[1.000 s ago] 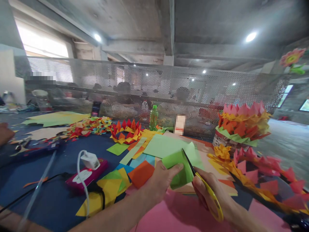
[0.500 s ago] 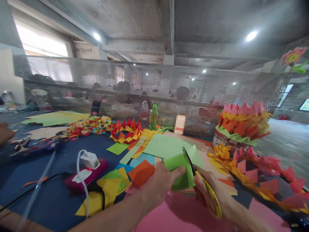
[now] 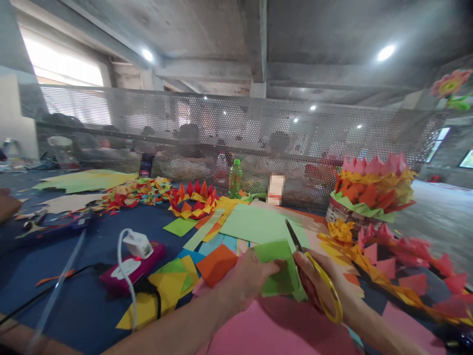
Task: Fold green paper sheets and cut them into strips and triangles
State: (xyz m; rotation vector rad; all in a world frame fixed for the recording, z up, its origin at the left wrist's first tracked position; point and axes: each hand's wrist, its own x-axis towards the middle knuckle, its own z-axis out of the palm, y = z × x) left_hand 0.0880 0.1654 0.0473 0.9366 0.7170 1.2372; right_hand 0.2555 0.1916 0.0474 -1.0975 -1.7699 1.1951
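My left hand (image 3: 247,278) pinches a piece of green paper (image 3: 277,282), its thumb lying across the top. The paper is held up over a large pink sheet (image 3: 284,329). In my right hand (image 3: 312,273) is a pair of scissors (image 3: 327,288) with yellow handles and dark blades. The blades point up and away, just right of the green paper, and look nearly closed. A narrow green piece (image 3: 300,294) hangs at the paper's lower right edge; whether it is still joined I cannot tell.
Left of my hands lie an orange paper square (image 3: 217,265), yellow pieces and a purple power strip (image 3: 132,266) with a white charger. Beyond are a red-and-yellow paper ring (image 3: 192,201) and a green bottle (image 3: 235,180). A layered paper-petal basket (image 3: 345,214) stands at right. Another person's hand (image 3: 8,204) shows far left.
The scissors have come away from the green paper's top right edge and shifted slightly right, with their blades closer together. A narrow green piece now shows at the paper's lower right.
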